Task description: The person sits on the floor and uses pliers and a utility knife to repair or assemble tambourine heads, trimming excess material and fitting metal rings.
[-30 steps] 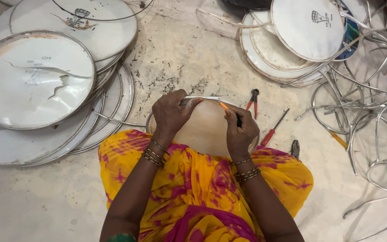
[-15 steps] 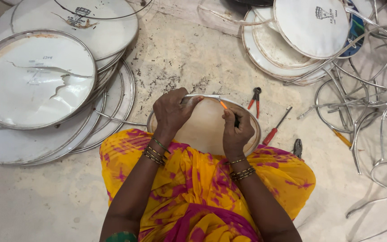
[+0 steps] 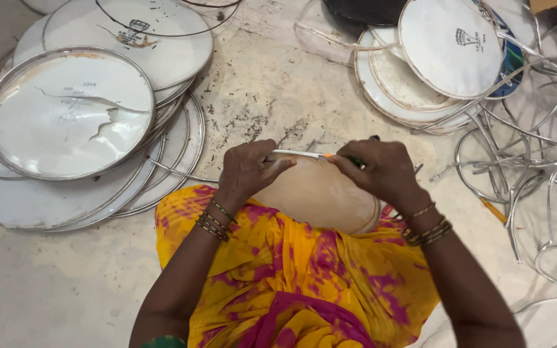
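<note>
A round tan drum head (image 3: 317, 193) in a thin metal hoop rests on my lap, over yellow and pink cloth (image 3: 298, 277). My left hand (image 3: 249, 171) grips the hoop's far rim at the left. My right hand (image 3: 381, 171) is closed around a small tool with an orange and green handle (image 3: 340, 156), whose tip lies along the far rim. Bangles circle both wrists.
A stack of white drum heads (image 3: 72, 116), the top one torn, lies at the left on the stone floor. More drum heads (image 3: 446, 48) sit at the back right. Several loose metal hoops (image 3: 530, 161) are tangled at the right.
My right hand has shifted right along the far rim and now hides the pliers and screwdriver that lay on the floor beyond it. The view has drawn closer.
</note>
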